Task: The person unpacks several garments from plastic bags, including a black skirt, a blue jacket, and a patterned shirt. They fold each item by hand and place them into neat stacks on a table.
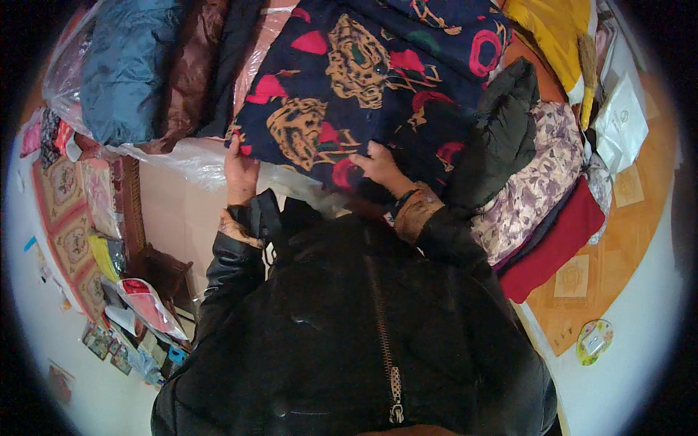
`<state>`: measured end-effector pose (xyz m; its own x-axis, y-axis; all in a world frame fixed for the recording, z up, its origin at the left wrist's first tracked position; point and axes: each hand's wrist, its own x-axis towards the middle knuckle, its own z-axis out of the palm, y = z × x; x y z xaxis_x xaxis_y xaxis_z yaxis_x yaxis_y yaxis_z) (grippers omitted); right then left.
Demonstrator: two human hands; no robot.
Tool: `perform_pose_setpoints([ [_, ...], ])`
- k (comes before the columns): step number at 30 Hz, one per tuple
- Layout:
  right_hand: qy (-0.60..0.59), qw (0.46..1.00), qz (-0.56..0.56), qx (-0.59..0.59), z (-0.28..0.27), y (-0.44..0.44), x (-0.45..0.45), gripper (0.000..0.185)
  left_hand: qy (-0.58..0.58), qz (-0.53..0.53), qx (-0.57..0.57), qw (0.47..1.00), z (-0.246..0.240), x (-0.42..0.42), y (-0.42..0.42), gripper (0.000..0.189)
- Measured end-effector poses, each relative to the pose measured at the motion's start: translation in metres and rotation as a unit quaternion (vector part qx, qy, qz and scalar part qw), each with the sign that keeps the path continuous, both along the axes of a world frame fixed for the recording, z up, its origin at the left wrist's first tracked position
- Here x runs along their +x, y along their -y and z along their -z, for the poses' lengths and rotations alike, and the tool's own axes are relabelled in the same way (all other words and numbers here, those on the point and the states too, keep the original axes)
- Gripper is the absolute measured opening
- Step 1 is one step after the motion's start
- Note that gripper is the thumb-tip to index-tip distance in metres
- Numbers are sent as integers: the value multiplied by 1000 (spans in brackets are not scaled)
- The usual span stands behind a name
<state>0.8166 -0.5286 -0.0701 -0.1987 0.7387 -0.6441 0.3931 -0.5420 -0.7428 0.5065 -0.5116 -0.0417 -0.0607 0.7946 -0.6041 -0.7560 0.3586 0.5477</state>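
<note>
A dark blue printed cloth with pink and leopard-patterned shapes lies spread out before me. My left hand grips its near left corner, thumb on top. Along the near edge, my right hand holds the cloth between thumb and fingers, the fingers partly hidden beneath it. Clear plastic sheeting shows under and to the left of the cloth. A black garment touches its right side.
Blue and brown padded clothes lie at the left. Floral fabric, a red cloth, a yellow cloth and a white bag are at the right. A small dark stool stands lower left.
</note>
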Motion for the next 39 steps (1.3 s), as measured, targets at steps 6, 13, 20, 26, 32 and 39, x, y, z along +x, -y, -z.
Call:
perform_pose_setpoints([
  [6,-102,988,32,-110,-24,-7,-6,27,-43,-68,-197,977,40,-35,2,35],
  [13,-162,972,166,-28,-26,-41,-5,23,-2,30,-156,987,42,-12,4,36],
  [20,-145,978,121,-89,-15,-52,9,20,-39,-39,-225,973,43,-8,1,34],
  [26,-156,953,255,-42,-21,-60,4,20,-368,-76,-307,874,30,11,-11,38],
  [32,-250,951,182,-11,-26,-52,-20,24,-620,268,221,703,-37,107,-41,43],
  [39,-223,972,62,-34,-22,-46,4,57,-532,396,129,737,-16,132,-78,23],
])
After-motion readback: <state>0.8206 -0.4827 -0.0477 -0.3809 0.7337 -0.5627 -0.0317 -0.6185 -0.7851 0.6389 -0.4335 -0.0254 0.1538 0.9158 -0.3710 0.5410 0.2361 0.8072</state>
